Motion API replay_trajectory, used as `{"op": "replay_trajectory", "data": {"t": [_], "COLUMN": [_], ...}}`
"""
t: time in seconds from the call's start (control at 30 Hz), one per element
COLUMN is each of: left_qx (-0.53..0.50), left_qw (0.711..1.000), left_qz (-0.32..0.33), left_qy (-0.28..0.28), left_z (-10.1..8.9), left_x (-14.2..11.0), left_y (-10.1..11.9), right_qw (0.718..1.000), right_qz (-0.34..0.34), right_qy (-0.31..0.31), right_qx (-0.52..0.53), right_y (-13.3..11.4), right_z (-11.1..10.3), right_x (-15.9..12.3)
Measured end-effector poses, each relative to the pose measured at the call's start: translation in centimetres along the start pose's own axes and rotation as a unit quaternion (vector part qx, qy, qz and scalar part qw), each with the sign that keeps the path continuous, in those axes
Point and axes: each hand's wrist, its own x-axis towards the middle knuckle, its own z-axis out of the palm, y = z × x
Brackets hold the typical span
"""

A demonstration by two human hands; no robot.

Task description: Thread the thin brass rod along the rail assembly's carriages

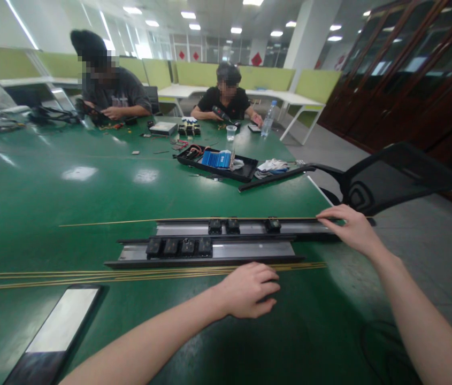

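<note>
Seemingly partway along, the right hand pinches one brass rod lined up with the far rail, while the left hand, fingers loosely parted, neighbours other rods loose beside the near rail.

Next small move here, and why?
I'd bring the left hand over to steady the thin rod: the right hand seems to pinch just one end, the other juts past the far rail, and the left looks free.
</note>
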Motion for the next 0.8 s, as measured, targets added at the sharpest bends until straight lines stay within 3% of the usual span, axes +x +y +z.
{"op": "replay_trajectory", "data": {"t": [0.37,0.8], "left_qx": [0.003,0.006], "left_qw": [1.0,1.0], "left_qz": [0.001,0.006], "left_qy": [0.004,0.017], "left_z": [-0.1,0.3], "left_x": [0.0,-0.1], "left_y": [0.0,-0.2], "right_qw": [1.0,0.999], "right_qz": [0.018,0.019], "right_qy": [-0.014,-0.008], "right_qx": [-0.009,-0.037], "right_y": [0.3,2.7], "right_z": [-0.7,-1.1], "right_x": [-0.1,-0.5]}}
